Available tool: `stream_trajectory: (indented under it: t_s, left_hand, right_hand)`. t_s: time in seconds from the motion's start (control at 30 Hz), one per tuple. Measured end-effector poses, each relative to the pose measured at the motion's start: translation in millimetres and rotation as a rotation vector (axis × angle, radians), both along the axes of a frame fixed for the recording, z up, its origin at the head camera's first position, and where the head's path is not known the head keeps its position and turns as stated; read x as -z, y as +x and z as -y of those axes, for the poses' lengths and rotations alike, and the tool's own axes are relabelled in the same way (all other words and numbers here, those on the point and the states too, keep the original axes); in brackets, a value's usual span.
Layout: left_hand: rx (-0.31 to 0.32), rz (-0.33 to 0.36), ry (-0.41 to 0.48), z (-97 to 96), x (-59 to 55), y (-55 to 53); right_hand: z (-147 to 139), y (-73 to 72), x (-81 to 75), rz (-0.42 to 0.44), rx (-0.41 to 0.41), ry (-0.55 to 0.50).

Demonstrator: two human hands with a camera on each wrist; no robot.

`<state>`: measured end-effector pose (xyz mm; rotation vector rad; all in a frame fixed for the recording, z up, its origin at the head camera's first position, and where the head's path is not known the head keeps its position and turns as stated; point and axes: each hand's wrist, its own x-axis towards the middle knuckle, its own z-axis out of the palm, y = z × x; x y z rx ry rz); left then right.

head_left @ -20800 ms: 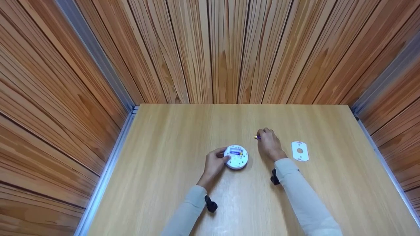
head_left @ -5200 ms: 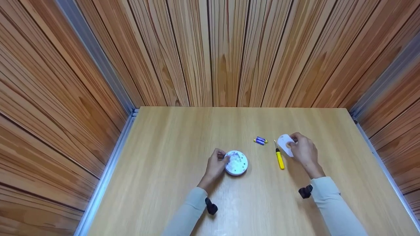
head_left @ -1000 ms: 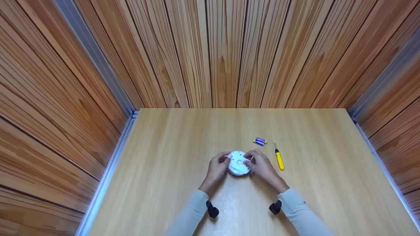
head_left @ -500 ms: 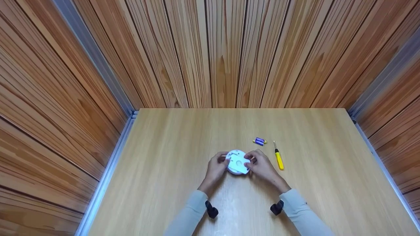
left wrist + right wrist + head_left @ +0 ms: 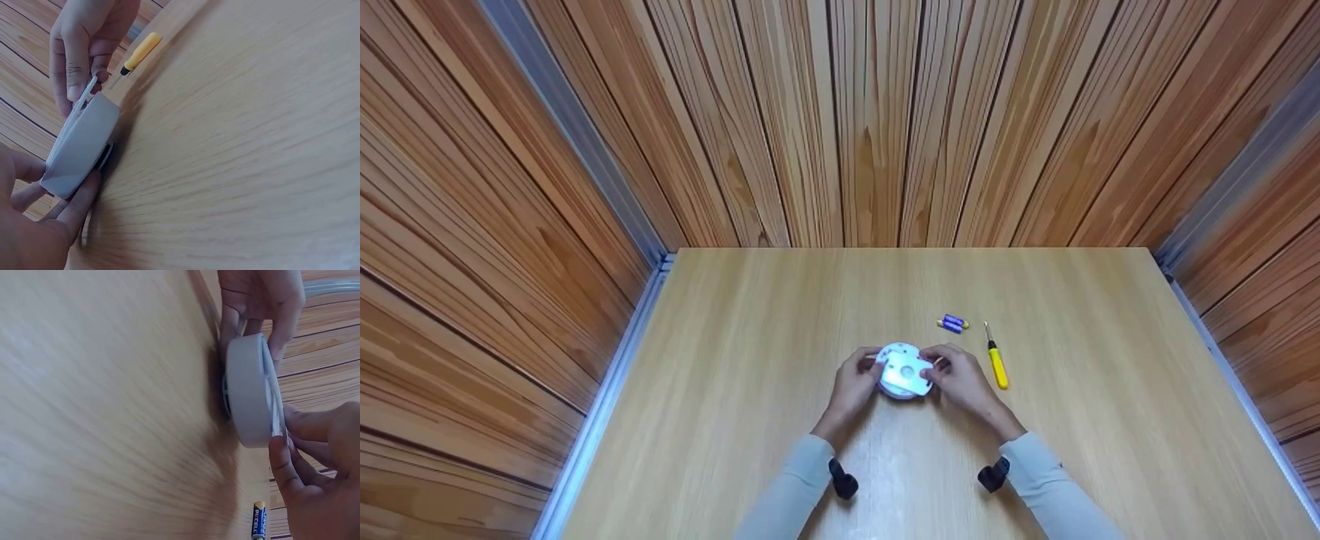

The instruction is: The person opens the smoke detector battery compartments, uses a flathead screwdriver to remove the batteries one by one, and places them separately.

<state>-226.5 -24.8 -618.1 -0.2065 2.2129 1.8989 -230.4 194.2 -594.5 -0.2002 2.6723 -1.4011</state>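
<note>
A round white device (image 5: 896, 349) is held a little tilted above the table, its thick side wall (image 5: 244, 391) plain in the right wrist view. My left hand (image 5: 851, 384) grips its left edge, thumb on the upper face and fingers below. A flat white plate (image 5: 913, 383) with a round hole lies over that face, and my right hand (image 5: 964, 382) pinches the plate's right end between thumb and fingers. Seen from the left wrist, the plate's near-hand end (image 5: 90, 87) stands slightly off the device. What lies under the plate is mostly hidden.
Two blue and gold batteries (image 5: 953, 323) lie side by side on the wooden table (image 5: 780, 315), behind the right hand. A screwdriver (image 5: 997, 364) with a yellow handle lies right of them. Wood-panelled walls (image 5: 877, 127) enclose the table.
The right hand earlier held a battery, later lifted the plate from the table's right and brought it onto the device. Over the last second the plate shifted and turned slightly on the device.
</note>
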Motion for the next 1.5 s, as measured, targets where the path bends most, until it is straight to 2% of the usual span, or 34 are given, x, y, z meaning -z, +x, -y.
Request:
stream_trajectory:
  t_s: [0.17, 0.37, 0.47, 0.67, 0.83, 1.03, 1.2, 1.5]
  left_hand:
    - [0.001, 0.016, -0.010, -0.7, -1.2, 0.7]
    - [-0.002, 0.003, 0.008, -1.7, -2.6, 0.4]
    - [-0.007, 0.012, 0.003, -2.0, -2.4, -0.2]
    - [-0.010, -0.003, -0.005, -2.2, 0.2, -1.3]
    - [-0.015, -0.007, 0.023, -1.7, 1.6, -1.5]
    - [-0.026, -0.002, 0.047, -2.1, 1.6, -2.5]
    - [-0.025, 0.020, 0.049, -2.5, 2.3, -2.5]
    - [-0.026, -0.005, 0.051, -1.9, 3.0, -1.7]
  right_hand:
    - [-1, -0.6, -1.8, 0.022, -0.002, -0.054]
    - [2, -0.7, -2.4, 0.005, 0.019, -0.137]
    - [4, 0.2, -1.9, -0.008, 0.017, -0.118]
    - [8, 1.8, 2.3, -0.039, 0.033, -0.014]
    - [7, 3.8, 5.7, 0.007, 0.038, 0.012]
    - [5, 2.3, 8.3, 0.067, 0.038, -0.011]
    - [3, 2.0, 9.9, 0.068, 0.040, -0.061]
    - [4, 4.7, 10.8, 0.104, 0.065, -0.086]
